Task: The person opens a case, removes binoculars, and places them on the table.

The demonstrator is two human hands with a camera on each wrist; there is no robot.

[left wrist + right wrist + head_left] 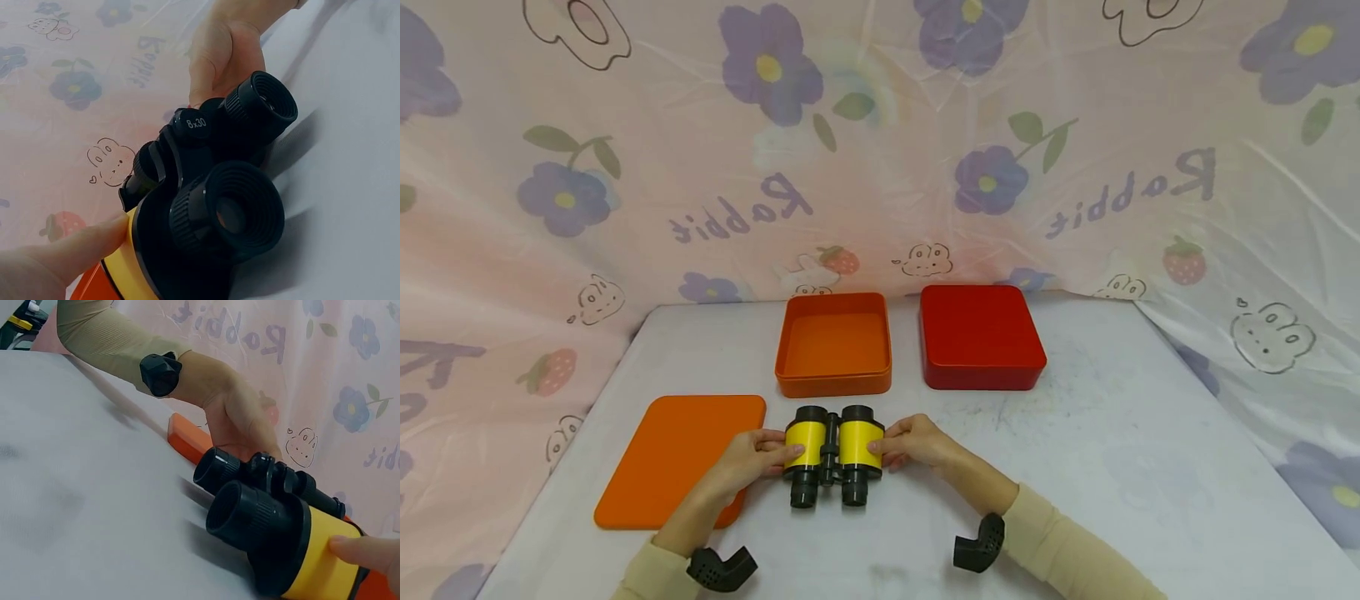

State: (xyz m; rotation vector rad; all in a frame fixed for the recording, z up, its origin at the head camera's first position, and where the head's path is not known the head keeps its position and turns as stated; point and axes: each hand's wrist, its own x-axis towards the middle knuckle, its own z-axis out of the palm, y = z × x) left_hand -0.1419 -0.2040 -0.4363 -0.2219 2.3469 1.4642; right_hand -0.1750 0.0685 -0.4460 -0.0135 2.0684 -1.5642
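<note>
A pair of yellow and black binoculars (830, 450) is held between both hands near the front middle of the white table, eyepieces toward the person. My left hand (747, 460) grips the left barrel, its thumb on the yellow band. From the other side my right hand (921, 442) grips the right barrel the same way. The marking "8x30" shows by the eyepieces (228, 215) in the left wrist view. The right wrist view shows the black barrel ends close over the table, with the right thumb (359, 550) pressing the yellow part. The fingers under the barrels are mostly hidden.
Behind the binoculars stands an open orange box (835, 385). A red box (981, 333) with a flat top is to its right. The flat orange lid (677, 450) lies on the left, partly under the left forearm. A printed curtain (880, 167) hangs behind the table (1112, 467).
</note>
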